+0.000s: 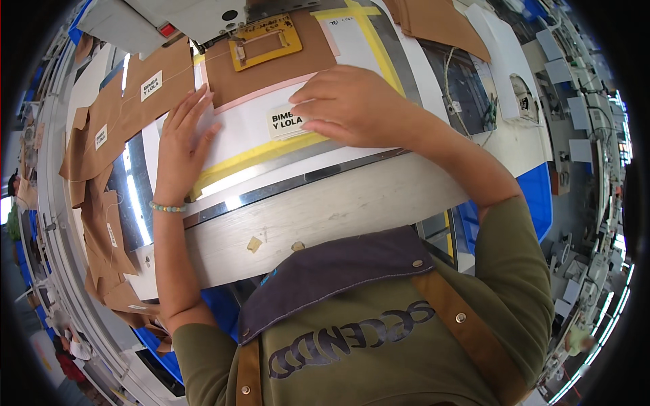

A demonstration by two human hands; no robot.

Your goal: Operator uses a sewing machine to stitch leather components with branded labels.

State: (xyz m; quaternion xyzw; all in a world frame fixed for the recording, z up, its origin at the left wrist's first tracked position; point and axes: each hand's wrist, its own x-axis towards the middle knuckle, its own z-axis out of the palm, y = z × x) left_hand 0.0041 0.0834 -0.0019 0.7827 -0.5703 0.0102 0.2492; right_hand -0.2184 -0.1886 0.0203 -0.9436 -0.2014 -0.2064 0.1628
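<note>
My left hand lies with outstretched fingers at the left edge of a flat brown panel. My right hand has its fingertips closed on the right side of a small white label with dark print, which partly covers it. That label lies on a white sheet edged with yellow tape. Pink strips border the brown panel. On the panel, a yellow frame-shaped template sits under the head of a sewing machine.
Labelled brown pieces, joined by thread, drape over the table's left side. More brown pieces lie at the far right. A metal strip runs along the pale table's front part. A blue bin stands beside my right arm.
</note>
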